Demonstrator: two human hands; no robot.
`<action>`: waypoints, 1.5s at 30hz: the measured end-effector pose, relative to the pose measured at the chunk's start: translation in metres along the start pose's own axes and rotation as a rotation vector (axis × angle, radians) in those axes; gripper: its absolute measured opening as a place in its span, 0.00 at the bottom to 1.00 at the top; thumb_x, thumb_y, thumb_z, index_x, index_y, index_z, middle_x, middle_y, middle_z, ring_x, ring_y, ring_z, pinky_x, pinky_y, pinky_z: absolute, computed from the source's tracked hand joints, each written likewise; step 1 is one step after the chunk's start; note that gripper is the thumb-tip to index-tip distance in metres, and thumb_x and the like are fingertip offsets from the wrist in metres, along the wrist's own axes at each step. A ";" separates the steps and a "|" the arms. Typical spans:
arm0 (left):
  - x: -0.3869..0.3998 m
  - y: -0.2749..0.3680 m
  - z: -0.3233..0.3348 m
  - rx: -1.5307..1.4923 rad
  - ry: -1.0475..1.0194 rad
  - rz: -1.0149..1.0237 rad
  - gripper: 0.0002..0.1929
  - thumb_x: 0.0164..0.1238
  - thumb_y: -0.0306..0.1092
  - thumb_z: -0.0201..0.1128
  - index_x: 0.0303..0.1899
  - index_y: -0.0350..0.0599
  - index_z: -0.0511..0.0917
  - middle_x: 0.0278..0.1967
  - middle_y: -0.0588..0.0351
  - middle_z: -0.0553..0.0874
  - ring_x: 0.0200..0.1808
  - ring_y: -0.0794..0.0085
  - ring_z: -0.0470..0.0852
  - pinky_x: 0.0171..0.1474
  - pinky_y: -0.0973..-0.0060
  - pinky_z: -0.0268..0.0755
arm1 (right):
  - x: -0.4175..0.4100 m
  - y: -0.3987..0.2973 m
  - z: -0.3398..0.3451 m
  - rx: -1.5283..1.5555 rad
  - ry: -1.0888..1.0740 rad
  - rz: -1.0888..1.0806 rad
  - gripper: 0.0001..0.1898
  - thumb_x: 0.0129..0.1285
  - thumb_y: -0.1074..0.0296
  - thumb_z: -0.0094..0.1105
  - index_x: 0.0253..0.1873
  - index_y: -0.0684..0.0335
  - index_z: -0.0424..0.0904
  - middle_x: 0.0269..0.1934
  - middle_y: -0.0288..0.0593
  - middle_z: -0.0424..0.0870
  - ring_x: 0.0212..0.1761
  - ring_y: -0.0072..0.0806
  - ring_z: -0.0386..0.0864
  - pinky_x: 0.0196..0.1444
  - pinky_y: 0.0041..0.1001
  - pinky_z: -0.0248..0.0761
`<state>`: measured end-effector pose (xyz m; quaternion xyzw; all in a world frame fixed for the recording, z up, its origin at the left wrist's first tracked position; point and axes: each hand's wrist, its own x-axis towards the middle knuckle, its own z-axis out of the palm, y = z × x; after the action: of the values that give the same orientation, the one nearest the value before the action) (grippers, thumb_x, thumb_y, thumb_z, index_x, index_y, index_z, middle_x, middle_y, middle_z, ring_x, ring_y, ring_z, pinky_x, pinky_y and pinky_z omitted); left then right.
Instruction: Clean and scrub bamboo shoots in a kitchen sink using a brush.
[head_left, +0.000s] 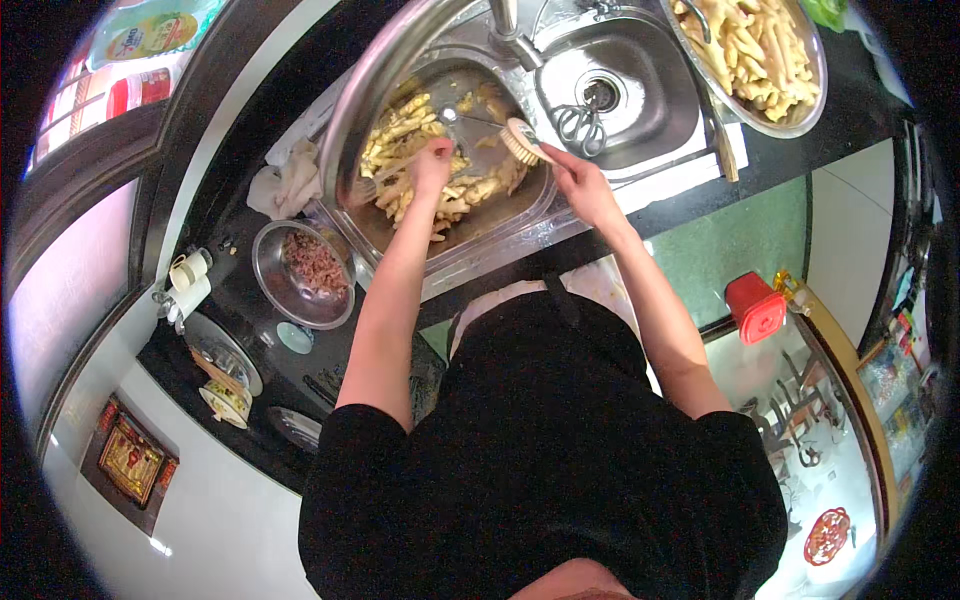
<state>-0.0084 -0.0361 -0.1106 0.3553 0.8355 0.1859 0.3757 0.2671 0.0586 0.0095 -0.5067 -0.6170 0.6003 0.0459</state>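
My left hand (433, 169) is over the left sink basin (480, 259), above a heap of pale yellow chicken feet (409, 120). Its fingers are curled. A blurred pale shape extends to its left, and I cannot tell whether the hand holds it. My right hand (581, 184) grips the handle of a wooden scrub brush (519, 141). The bristles hang over the right side of that basin, near more chicken feet in shallow water. A pair of scissors (579, 129) lies in the right sink basin (660, 90), beside the drain.
A steel faucet (514, 34) stands between the basins. A large metal bowl (814, 112) of chicken feet rests at the upper right. On the left counter are a crumpled cloth (285, 180), a steel bowl (274, 292) with reddish-brown bits, and a small dish (295, 338).
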 end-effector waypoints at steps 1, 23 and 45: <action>0.005 -0.002 0.008 -0.002 -0.006 0.002 0.14 0.65 0.31 0.64 0.51 0.41 0.82 0.43 0.47 0.88 0.41 0.63 0.87 0.44 0.72 0.78 | 0.001 -0.002 -0.001 0.022 0.024 -0.025 0.20 0.69 0.64 0.49 0.65 0.49 0.75 0.51 0.55 0.83 0.53 0.48 0.81 0.55 0.36 0.72; -0.038 0.056 -0.042 -0.781 -0.017 0.094 0.15 0.67 0.34 0.66 0.55 0.49 0.81 0.42 0.63 0.85 0.35 0.82 0.79 0.39 0.83 0.71 | -0.008 -0.083 0.024 -0.184 0.025 -0.043 0.21 0.72 0.68 0.46 0.68 0.55 0.72 0.60 0.50 0.80 0.60 0.33 0.79 0.60 0.28 0.69; -0.013 0.060 -0.068 -1.309 0.040 -0.261 0.27 0.78 0.54 0.38 0.56 0.44 0.78 0.49 0.54 0.84 0.47 0.66 0.82 0.52 0.64 0.76 | -0.017 -0.115 0.109 -0.540 0.121 -0.379 0.28 0.63 0.74 0.49 0.70 0.50 0.66 0.28 0.58 0.81 0.26 0.53 0.82 0.28 0.47 0.75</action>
<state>-0.0272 -0.0076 -0.0256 -0.0536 0.5933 0.6142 0.5176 0.1367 -0.0018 0.0795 -0.4114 -0.8333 0.3648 0.0575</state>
